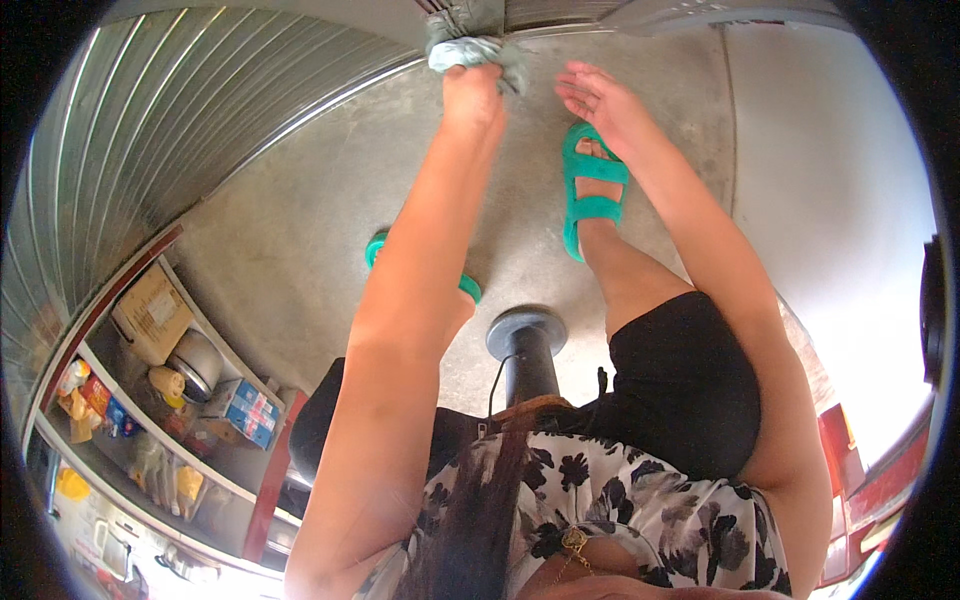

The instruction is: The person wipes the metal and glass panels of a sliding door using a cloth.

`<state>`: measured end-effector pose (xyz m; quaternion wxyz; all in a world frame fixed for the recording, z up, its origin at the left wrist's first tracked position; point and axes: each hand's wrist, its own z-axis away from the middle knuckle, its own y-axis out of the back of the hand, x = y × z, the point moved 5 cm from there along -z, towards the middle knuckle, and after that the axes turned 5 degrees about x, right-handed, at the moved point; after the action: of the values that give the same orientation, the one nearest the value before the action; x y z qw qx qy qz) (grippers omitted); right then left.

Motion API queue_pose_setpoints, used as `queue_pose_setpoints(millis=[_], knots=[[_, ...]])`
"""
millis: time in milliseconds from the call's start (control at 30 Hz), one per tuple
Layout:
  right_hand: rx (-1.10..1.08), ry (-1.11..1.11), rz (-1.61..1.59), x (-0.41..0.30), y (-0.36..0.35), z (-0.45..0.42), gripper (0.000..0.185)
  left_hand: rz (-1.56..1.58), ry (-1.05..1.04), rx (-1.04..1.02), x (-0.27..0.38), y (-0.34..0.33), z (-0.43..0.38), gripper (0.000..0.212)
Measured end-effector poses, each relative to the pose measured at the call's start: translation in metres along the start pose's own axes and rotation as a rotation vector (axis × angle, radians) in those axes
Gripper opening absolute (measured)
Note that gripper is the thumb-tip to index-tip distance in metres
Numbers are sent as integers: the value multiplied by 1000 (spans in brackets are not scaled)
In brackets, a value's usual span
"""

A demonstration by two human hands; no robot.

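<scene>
My left hand reaches far forward, its fingers closed on a crumpled pale cloth. Part of that cloth is blurred, and it lies against or very close to the lower part of a grey panel at the top of the view. To the right of it, my right hand is stretched out with nothing in it and its fingers apart. It hovers above the front of a green sandal on my right foot.
Corrugated metal curves along the left. Below it, a shelf unit holds a cardboard box, a metal pot and a blue box. A round pedestal base stands on the concrete floor between my legs. A pale smooth surface lies right.
</scene>
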<state>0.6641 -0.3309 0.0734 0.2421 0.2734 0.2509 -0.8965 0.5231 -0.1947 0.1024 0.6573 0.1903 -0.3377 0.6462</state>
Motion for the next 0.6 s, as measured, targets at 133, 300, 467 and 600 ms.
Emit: queue_pose_setpoints(millis=[133,300,467,600], knots=[[22,54,-64,-5,-14,-12,38,-445,-16,-120,-12,4,37,28],[91,62,147,5,-24,-26,26,-625,-119,-249,-26,-2,58,36],[237,383,356,-1,-24,-48,19,-556,-81,-114,-20,3,58,39],[316,413,531,-5,-44,-57,16,-621,-40,-35,-14,4,40,31]])
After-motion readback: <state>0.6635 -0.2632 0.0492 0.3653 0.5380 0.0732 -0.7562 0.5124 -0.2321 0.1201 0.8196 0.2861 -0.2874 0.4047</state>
